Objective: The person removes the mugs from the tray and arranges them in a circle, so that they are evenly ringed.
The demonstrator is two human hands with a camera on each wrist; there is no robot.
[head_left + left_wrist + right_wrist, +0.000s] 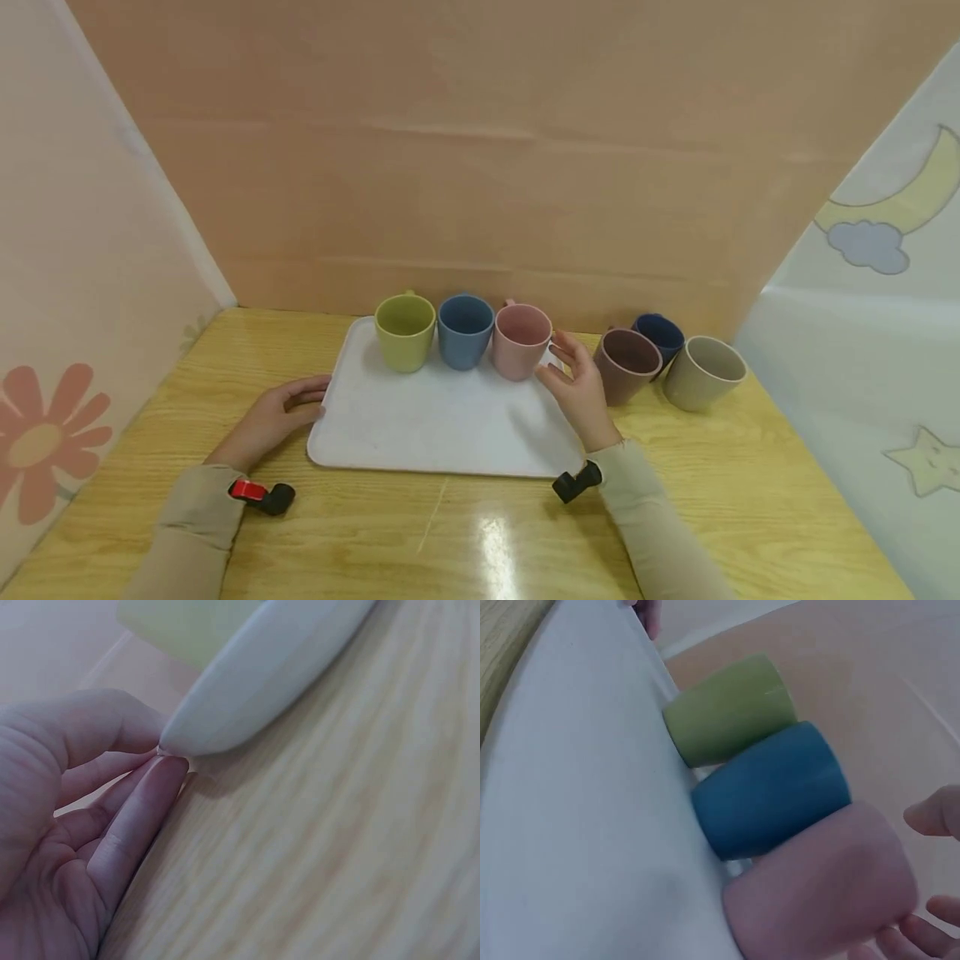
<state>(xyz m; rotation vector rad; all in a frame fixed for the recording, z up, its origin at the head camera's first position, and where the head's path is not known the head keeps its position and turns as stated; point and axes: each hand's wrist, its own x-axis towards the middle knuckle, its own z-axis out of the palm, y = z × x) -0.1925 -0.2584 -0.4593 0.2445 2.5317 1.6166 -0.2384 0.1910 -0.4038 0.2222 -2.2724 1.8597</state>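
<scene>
My left hand (273,421) pinches the left edge of a white tray (442,425) between thumb and fingers; the left wrist view shows the fingertips (169,769) at the rim. On the tray's back part stand a green mug (406,342), a blue mug (466,337) and a pink mug (520,350), upright in a row. Beside the pink mug is my right hand (581,392), its fingers spread and loosely bent. In the right wrist view the thumb (934,814) stays apart from the pink mug, while other fingertips lie close to its rim; contact cannot be told.
Right of the tray, a mauve mug (626,371), a dark blue mug (660,332) and a beige mug (701,375) stand close together on the wooden table (360,533). A brown backdrop (480,167) rises behind, with pale side walls.
</scene>
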